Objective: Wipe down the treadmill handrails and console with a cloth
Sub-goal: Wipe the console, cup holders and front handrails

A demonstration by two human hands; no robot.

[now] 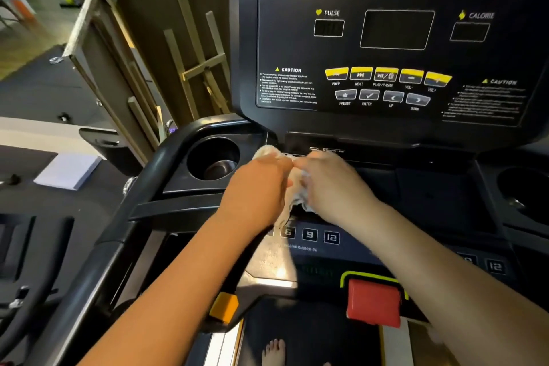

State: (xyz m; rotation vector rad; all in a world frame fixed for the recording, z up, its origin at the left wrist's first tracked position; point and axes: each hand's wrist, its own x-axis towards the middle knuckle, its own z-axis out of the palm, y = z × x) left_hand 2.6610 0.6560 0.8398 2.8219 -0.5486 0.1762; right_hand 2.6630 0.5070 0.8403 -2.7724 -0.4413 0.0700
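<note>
— Both hands on the cloth (292, 187), bunched above the console tray (416, 187), just below the button panel (383, 83). Left hand (258, 184) curled round the far-left wad, right hand (332, 181) pinching the near-right part; each grip closed on fabric, none spare.

— Wiping yet, or only regathering?

— Cannot tell; looks like refolding, judging by the slack tail hanging towards the incline keys (309, 235).

— Risks from here?

— Dangling tail dragged across those keys, or over the red stop button (373, 303) near the belt, pressing something by accident. Loose bunching also apt to smear rather than lift dirt. Cloth liable to slip into the left cup holder (212, 159) if released carelessly.

— Handrails?

— Left handrail (142, 187) untouched by either hand at present; probably to be done yet.
</note>
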